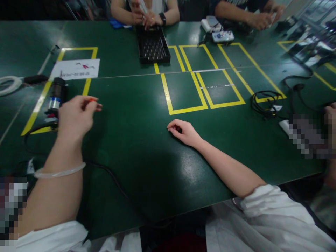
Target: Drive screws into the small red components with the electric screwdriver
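**Left hand pinching small red piece, right hand idle on worktop**

Landmark = centre yellow box [183, 92] taped on the worktop [136, 157]. Going left to right:

- Far left of the box: black cylinder tool [56, 96] with a silver-blue band, lying on the worktop. Paper label [76, 69] just behind it.
- Left of the box, right beside that tool: left hand [76, 117], raised off the surface. Thumb and fingertips are closed on a small red piece [92, 100], so the piece is in the air, not on the worktop. Can't make out what the piece is.
- Left of the box and nearer the camera: black cable [110, 175] running under the left forearm.
- Just in front of the box: right hand [183, 132] resting on the worktop, half-curled, knuckles up, gripping nothing that shows.
- Behind the box: black tray [153, 45], with a co-worker's hands [147, 17] at its far end.
- Right of the box: coiled black cable [262, 101].

Read: looks like the hold/carry stage, with the piece picked up and not yet placed or fitted anywhere.

Whatever follows calls for a steady fingertip pinch, since the part is tiny and easy to drop. The free right hand is available to brace.
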`<state>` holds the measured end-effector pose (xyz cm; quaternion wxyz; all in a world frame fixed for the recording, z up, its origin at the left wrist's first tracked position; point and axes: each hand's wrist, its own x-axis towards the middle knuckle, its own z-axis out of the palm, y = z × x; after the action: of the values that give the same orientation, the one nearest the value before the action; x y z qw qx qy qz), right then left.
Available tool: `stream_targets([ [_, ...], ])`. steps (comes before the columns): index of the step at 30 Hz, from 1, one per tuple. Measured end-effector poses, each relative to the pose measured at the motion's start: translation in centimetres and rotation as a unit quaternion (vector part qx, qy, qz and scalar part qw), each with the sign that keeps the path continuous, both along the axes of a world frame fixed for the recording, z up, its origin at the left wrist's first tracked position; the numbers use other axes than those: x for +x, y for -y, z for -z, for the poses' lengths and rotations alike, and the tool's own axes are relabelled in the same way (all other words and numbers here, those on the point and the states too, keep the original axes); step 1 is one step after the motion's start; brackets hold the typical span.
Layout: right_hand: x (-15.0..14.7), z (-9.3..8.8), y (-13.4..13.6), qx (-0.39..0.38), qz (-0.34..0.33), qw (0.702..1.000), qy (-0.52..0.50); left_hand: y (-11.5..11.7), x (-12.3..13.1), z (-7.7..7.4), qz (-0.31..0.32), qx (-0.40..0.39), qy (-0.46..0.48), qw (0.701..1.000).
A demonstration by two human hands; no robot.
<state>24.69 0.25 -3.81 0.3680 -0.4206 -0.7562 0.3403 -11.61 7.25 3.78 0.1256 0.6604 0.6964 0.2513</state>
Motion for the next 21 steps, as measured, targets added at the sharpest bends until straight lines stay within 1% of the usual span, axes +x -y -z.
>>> stream_targets([
  [1,0.0,0.0,0.0,-0.009,-0.003,1.0,-0.012,0.7,2.3,0.1,0.057,-0.021,0.076,0.995],
  [2,0.1,0.1,0.0,-0.019,-0.007,0.999,-0.025,1.4,4.7,0.3,0.104,-0.053,0.151,0.982],
  [3,0.1,0.1,0.1,-0.029,-0.013,0.999,-0.041,2.2,7.0,0.6,0.15,-0.089,0.211,0.962],
  [4,0.1,0.2,0.1,-0.039,-0.023,0.997,-0.058,2.9,9.0,1.1,0.197,-0.134,0.249,0.939],
  [6,0.2,0.3,0.1,-0.058,-0.042,0.994,-0.088,4.1,12.3,2.1,0.274,-0.186,0.301,0.894],
  [8,0.2,0.4,0.1,-0.07,-0.06,0.99,-0.104,5.0,14.3,3.2,0.331,-0.22,0.327,0.857],
  [9,0.2,0.4,0.1,-0.073,-0.068,0.99,-0.104,5.2,14.9,3.7,0.348,-0.23,0.336,0.844],
  [11,0.3,0.2,0.1,-0.073,-0.08,0.989,-0.097,5.5,15.4,4.6,0.353,-0.238,0.356,0.832],
  [15,0.3,0.0,0.1,-0.085,-0.069,0.988,-0.111,5.5,15.3,5.6,0.302,-0.238,0.408,0.828],
  [18,0.3,0.2,0.1,-0.099,-0.049,0.986,-0.128,5.3,15.2,5.9,0.275,-0.239,0.432,0.825],
  [21,0.3,0.3,0.1,-0.109,-0.042,0.984,-0.134,5.2,15.3,5.9,0.278,-0.241,0.416,0.832],
])
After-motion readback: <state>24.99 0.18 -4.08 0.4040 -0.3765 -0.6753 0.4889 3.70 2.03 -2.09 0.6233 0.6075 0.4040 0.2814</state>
